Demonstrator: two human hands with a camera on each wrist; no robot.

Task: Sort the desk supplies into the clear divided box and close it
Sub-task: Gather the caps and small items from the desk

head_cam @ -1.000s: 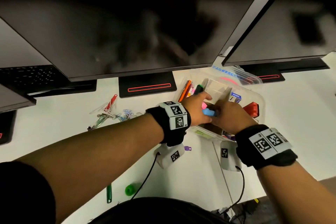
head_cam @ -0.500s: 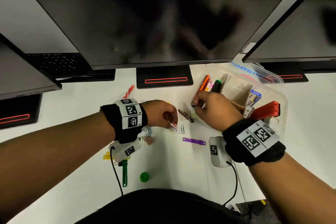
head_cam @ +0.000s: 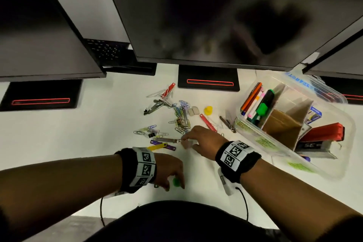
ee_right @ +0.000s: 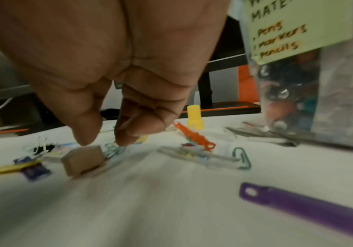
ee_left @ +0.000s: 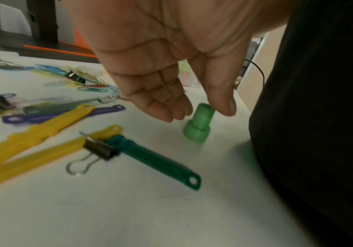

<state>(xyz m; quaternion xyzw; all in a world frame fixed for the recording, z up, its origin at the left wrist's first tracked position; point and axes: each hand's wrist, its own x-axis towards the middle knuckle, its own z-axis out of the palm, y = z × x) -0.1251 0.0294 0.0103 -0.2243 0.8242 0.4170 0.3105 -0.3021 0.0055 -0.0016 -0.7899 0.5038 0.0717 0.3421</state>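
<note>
1. Holding pens and markers (head_cam: 259, 104) in its left compartment and a red stapler (head_cam: 322, 133) at its right end, the clear divided box (head_cam: 253, 133) lies open
2. Left of the box, paper clips (head_cam: 181, 114) lie scattered
3. Right hand (head_cam: 204, 140), fingers loosely bent, touches a tan eraser (ee_right: 82, 159)
4. Left hand (ee_left: 171, 58), relaxed, brackets an upright green cap (ee_left: 198, 123)

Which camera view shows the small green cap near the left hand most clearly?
The left wrist view. There the green cap stands upright on the desk, its stepped shape plain, between the thumb and fingers of the left hand. In the head view the hand covers it, apart from a small green patch. The right wrist view does not show it.
</note>
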